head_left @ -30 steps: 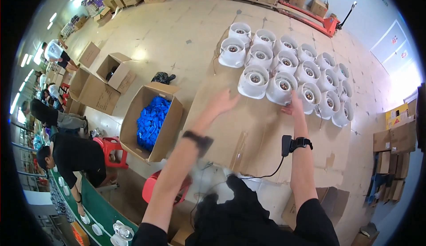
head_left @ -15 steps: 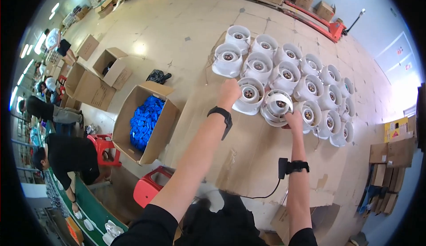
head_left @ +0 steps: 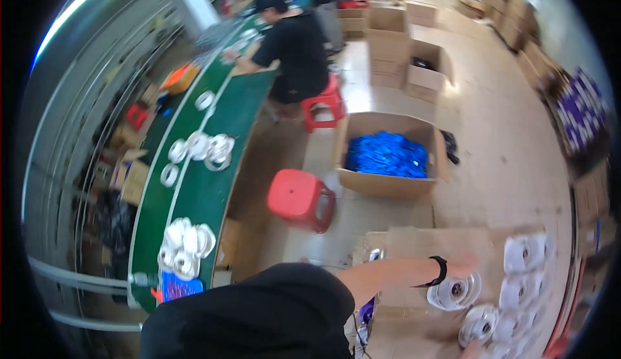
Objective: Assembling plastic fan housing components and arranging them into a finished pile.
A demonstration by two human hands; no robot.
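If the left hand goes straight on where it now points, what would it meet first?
The left hand would probably meet the white round housing at the group's upper-left corner in the picture, across a stretch of cardboard; blur and unclear depth mean it might pass above.

White is shown by the round housings [head_left: 455, 293], whose centres [head_left: 486, 328] are darkened with brownish tones; they are set off against the plain tan of the cardboard sheet [head_left: 402, 320]. Plain black is seen in the wristband [head_left: 442, 271], the wearer's shirt [head_left: 259, 307] and the co-worker's shirt [head_left: 294, 55]. The belt [head_left: 223, 184] is coloured deep green and striped lengthwise by a pale line, and white is repeated in the small parts [head_left: 197, 144] on it. The stools [head_left: 293, 194] are coloured red, the heaped pieces [head_left: 388, 154] bright blue, the carton [head_left: 388, 184] brown. The distant stack [head_left: 582, 110] is patterned in purple and white; the floor [head_left: 508, 184] is toned pale beige.
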